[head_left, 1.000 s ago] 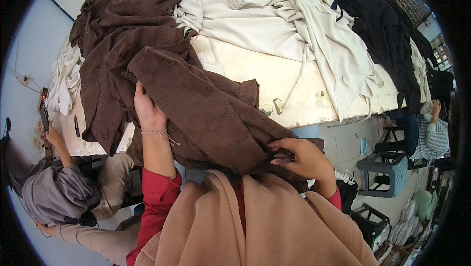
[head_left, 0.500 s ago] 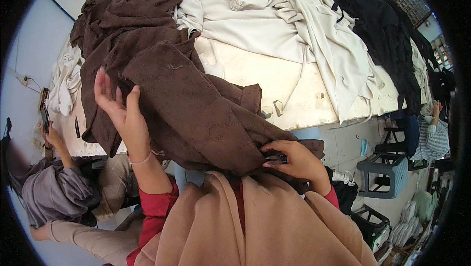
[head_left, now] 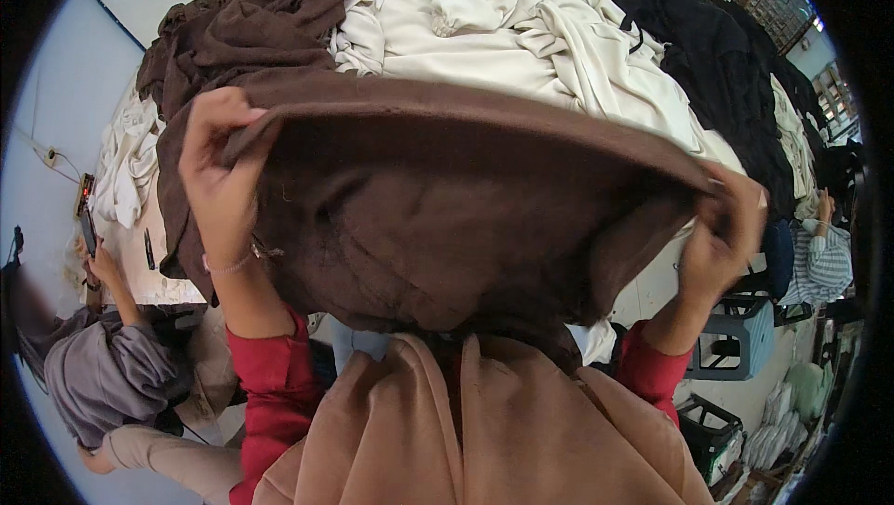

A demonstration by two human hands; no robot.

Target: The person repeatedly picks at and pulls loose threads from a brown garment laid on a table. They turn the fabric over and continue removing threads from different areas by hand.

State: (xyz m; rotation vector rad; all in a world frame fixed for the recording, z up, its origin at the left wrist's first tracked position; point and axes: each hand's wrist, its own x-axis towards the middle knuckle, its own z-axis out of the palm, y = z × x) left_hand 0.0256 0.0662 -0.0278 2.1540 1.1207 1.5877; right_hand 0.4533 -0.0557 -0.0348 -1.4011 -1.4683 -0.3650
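Note:
Stretched between my two hands is a brown garment (head_left: 447, 216), its upper edge raised and pulled wide across the front of the table. My left hand (head_left: 223, 147) is closed around the left end of that edge, thumb over the cloth. At the right end, my right hand (head_left: 728, 221) grips the same edge, slightly blurred by motion. The lower part of the cloth hangs down toward my lap. Behind it, a heap of more brown fabric (head_left: 265, 26) lies on the table's far left.
Cream garments (head_left: 503, 49) cover the table's far middle, and black ones (head_left: 703, 49) lie to the right. A person in a grey top (head_left: 112, 365) sits at left, holding a phone-like device (head_left: 88, 230). Grey plastic stools (head_left: 731, 337) stand at right, near another person in stripes (head_left: 827, 263).
My right hand has taken hold of the brown garment's edge and moved far right and up. My left hand, open before, now grips the other end; the cloth is spread out.

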